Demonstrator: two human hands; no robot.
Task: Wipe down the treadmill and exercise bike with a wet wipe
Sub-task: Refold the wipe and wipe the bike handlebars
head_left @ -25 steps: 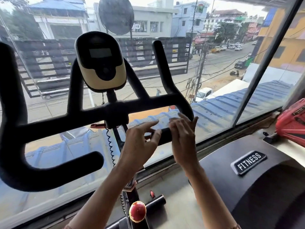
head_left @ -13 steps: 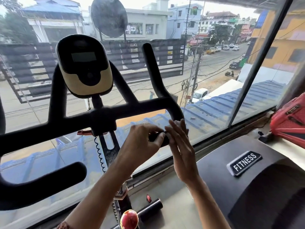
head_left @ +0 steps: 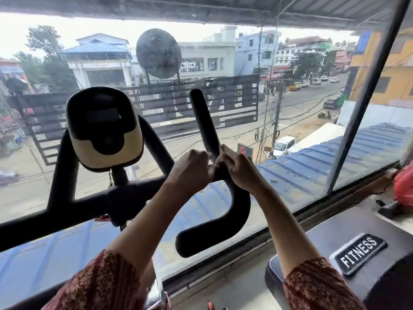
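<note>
Gripping the handlebar (head_left: 204,121) of the exercise bike (head_left: 120,198) at the foot of its right upright with left hand (head_left: 192,173) and right hand (head_left: 240,170), curling the fingers of both round the bar. Giving no clear sight of a wet wipe. Leaving the treadmill (head_left: 324,238) untouched at lower right.

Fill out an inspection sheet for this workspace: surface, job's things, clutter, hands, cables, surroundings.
Surface: black handlebar, both hands on its right upright.
Job's things: exercise bike console; treadmill with FITNESS badge, lower right; wet wipe not discernible.
Clutter: red object at right edge.
Hands: left hand and right hand grip the handlebar.
Cables: nothing seen indoors; wires on street pole outside.
Surroundings: window glass, street and buildings beyond.
</note>
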